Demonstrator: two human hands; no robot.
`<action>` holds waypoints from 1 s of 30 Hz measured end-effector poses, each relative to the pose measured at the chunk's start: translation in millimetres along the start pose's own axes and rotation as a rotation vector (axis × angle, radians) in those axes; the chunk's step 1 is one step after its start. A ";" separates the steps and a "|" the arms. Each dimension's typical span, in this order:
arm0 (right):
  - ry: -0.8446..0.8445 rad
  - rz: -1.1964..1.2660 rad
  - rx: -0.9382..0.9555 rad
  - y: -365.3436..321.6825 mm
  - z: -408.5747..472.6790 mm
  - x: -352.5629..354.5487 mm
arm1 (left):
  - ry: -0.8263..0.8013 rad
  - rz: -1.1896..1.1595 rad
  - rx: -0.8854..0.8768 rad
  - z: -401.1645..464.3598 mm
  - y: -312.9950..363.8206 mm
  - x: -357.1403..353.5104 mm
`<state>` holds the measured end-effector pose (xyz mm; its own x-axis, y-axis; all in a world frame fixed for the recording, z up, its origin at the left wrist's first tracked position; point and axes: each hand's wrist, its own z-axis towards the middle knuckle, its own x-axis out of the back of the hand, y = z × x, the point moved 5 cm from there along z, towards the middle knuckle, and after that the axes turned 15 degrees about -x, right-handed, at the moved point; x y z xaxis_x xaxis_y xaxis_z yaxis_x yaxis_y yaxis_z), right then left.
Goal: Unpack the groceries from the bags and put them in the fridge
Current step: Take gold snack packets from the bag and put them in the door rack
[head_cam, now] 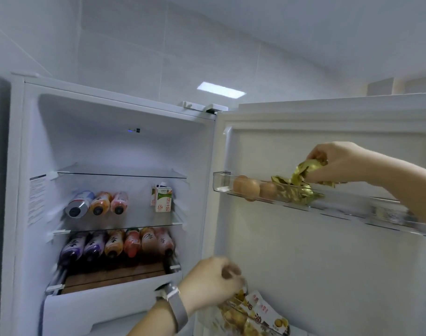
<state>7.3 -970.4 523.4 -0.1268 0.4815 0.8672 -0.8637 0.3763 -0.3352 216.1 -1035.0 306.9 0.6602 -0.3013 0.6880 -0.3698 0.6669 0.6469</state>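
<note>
White tiled walls, and the fridge [115, 190] stands wide open, its door [328, 263] swung to the right. Bottles [115, 244] lie on two glass shelves, a milk carton [163, 198] upright beside the upper row. Motion blur smears the lower bottles, and the frame's bottom edge cuts off the snack bag [258, 314]. Up at the top door bin [328, 204], the right hand [340, 163] pinches a crumpled gold foil packet [299, 183] just beside three eggs [254, 187]. Down low, the left hand [212, 280], fingers curled, grips the snack bag's top at a lower door bin.
</note>
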 end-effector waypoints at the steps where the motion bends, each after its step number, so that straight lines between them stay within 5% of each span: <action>1: -0.012 -0.080 -0.031 7.0 6.2 -2.3 | -0.073 0.202 -0.034 0.0 -6.0 -5.3; 3: -0.040 -0.202 -0.075 18.5 14.9 -8.0 | -0.179 0.376 -0.061 -0.9 -12.5 -13.5; 6: -0.097 -0.195 -0.139 30.2 22.5 -13.4 | -0.247 0.328 -0.059 -0.2 -13.3 -20.7; 18: -0.319 0.167 -0.129 51.7 16.6 -11.9 | -0.205 0.181 -0.146 2.9 -10.0 -34.8; 24: 0.180 0.556 -0.074 67.7 -16.7 17.9 | -0.207 0.173 -0.214 7.1 -3.9 -51.4; 27: 0.404 0.381 0.011 74.6 -56.0 27.4 | -0.218 0.148 -0.253 11.8 6.3 -71.3; 30: 0.426 0.202 0.003 92.4 -99.3 18.9 | -0.231 0.186 -0.351 15.0 19.9 -94.5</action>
<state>-26.4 -847.9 472.3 -0.0817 0.8267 0.5567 -0.8438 0.2398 -0.4800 136.5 -1003.5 259.7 0.4258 -0.2719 0.8630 -0.1982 0.9026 0.3822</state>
